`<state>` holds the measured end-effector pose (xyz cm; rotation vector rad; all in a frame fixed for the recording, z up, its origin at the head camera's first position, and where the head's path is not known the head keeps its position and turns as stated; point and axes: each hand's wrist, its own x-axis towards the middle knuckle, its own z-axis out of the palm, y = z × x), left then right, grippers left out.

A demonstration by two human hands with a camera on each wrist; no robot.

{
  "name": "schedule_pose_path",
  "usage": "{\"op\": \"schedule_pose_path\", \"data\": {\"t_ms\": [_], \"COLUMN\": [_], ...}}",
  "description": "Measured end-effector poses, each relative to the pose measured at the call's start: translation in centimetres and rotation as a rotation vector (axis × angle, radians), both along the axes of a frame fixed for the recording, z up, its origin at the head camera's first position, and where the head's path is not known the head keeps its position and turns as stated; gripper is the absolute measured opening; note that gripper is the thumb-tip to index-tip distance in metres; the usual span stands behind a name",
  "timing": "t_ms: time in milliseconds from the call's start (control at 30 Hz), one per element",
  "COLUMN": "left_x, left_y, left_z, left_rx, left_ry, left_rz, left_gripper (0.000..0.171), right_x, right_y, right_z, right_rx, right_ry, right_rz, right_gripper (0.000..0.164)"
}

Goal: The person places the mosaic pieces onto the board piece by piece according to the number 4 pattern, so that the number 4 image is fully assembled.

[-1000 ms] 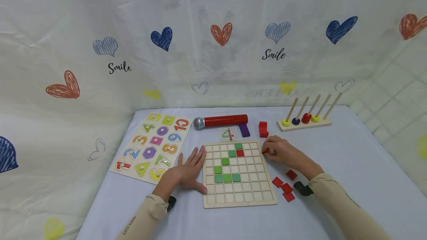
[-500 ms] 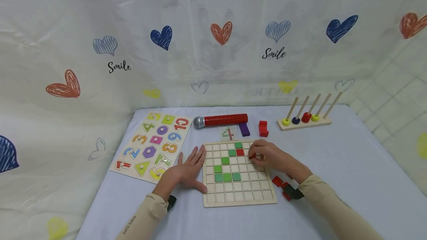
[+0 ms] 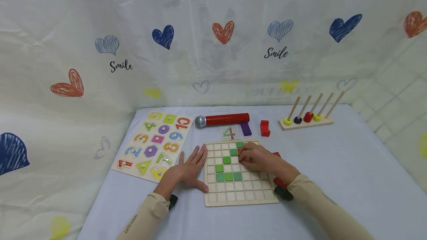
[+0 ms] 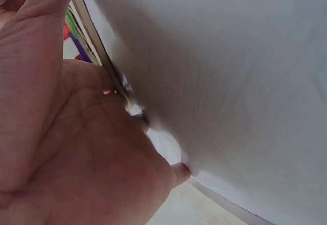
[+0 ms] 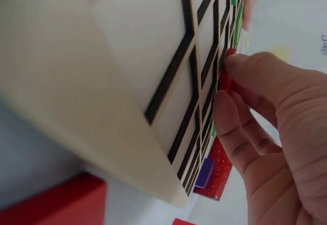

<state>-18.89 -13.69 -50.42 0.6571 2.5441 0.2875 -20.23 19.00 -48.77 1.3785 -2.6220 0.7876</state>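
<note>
Red tile, pinched by the right hand, is near 12 o'clock on the grid board. Seven green tiles are in; loose red tiles seem left, at 4 o'clock. Left hand: spread, 9 o'clock.

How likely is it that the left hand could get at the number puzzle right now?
Probably yes: the left hand touches the side of the grid board but grips nothing, the number puzzle lies close beside it, and nothing visible blocks the way.
</note>
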Motion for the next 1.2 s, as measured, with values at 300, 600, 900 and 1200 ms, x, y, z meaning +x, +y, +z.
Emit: {"op": "schedule_pose_path", "data": {"t_ms": [300, 600, 900, 1200], "left_x": [0.1, 0.1, 0.1, 0.0], "left_y": [0.3, 0.3, 0.2, 0.2], "left_z": [0.4, 0.2, 0.2, 0.2], "left_rx": [-0.003, 0.001, -0.005, -0.013], "left_ry": [-0.003, -0.005, -0.002, -0.011], "left_rz": [0.020, 0.022, 0.017, 0.014], "left_gripper": [0.144, 0.145, 0.146, 0.146], "right_x": [0.5, 1.1, 1.8, 2.3], "right_y": [0.4, 1.3, 2.8, 4.1], "right_z": [0.5, 0.6, 1.1, 1.5], "right_rx": [0.076, 0.093, 0.114, 0.126], "right_ry": [-0.084, -0.061, -0.003, -0.036], "right_rz": [-0.088, -0.098, -0.139, -0.191], "right_gripper": [0.012, 0.016, 0.024, 0.026]}}
